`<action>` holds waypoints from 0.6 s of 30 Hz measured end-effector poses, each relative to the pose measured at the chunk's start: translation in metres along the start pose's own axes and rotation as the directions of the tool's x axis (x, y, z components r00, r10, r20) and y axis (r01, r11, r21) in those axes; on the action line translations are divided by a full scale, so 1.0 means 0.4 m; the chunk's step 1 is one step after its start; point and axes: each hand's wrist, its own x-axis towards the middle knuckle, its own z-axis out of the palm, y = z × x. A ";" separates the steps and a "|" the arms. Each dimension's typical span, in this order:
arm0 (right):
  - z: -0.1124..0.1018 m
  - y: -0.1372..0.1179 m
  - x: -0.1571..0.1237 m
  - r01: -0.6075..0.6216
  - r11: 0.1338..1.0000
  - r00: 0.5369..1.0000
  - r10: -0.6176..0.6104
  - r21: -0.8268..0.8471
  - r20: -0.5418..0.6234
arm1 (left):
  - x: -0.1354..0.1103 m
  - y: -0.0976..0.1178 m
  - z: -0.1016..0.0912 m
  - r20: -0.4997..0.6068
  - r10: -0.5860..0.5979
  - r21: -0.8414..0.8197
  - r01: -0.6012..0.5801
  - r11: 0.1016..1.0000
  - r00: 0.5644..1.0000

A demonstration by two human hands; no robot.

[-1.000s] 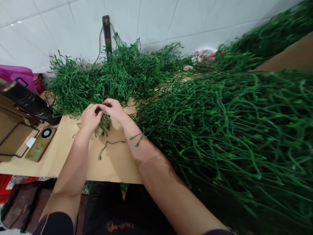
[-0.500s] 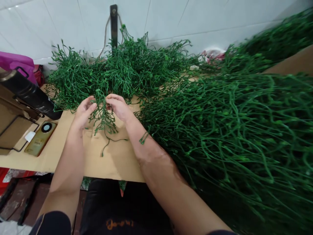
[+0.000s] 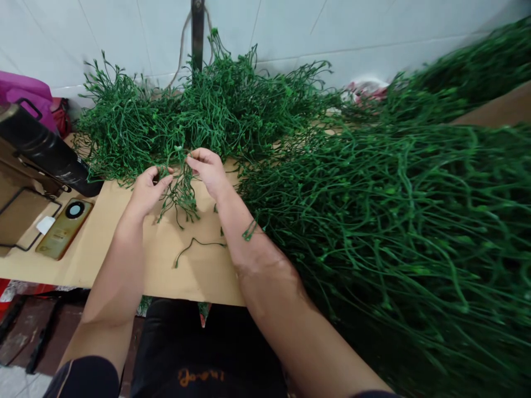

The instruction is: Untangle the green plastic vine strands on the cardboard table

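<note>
A small bunch of thin green stems (image 3: pixel 182 190) with knobbly tips hangs between my two hands, above the cardboard-covered table. My right hand (image 3: pixel 207 168) is closed, thumb and fingers pinching the bunch near its top. To the left and slightly lower, my left hand (image 3: pixel 151 190) curls thumb and fingers around stems at the bunch's left side; its grip is partly hidden. On the cardboard below lies one loose green stem (image 3: pixel 194 241). Just beyond my hands spreads a heap of the same green stems (image 3: pixel 232 110).
A much larger pile of green stems (image 3: pixel 394 204) fills the right side, beside my right forearm. On the left are a black bottle (image 3: pixel 45 149), a phone (image 3: pixel 64 229) and a purple bag (image 3: pixel 29 99). A tiled wall (image 3: pixel 290 33) stands behind.
My right hand has risen a little with the bunch, and my hands are slightly farther apart. The loose stem on the cardboard now shows apart from the bunch. The view has shifted slightly.
</note>
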 end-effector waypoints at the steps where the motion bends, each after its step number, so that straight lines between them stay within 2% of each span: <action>1: -0.003 -0.003 0.001 -0.007 1.000 1.000 0.007 0.014 -0.017 | 0.001 0.002 -0.003 -0.008 0.002 0.006 -0.002 1.000 1.000; 8: -0.018 -0.009 0.008 0.019 0.998 0.998 -0.023 -0.061 -0.054 | 0.000 0.015 -0.037 -0.114 -0.062 0.077 0.071 0.994 0.992; 10: -0.024 -0.003 0.012 0.054 0.994 0.997 -0.058 -0.092 -0.043 | -0.003 0.020 -0.041 -0.122 -0.083 0.051 0.090 0.995 0.989; 14: -0.031 0.005 0.015 0.162 0.977 0.985 -0.154 -0.135 0.073 | -0.005 0.024 -0.031 -0.056 -0.112 -0.071 0.108 0.992 0.992; 18: -0.009 0.011 0.010 0.296 0.927 0.940 -0.241 -0.231 0.240 | -0.006 0.026 -0.005 0.015 -0.140 -0.169 0.140 0.976 0.990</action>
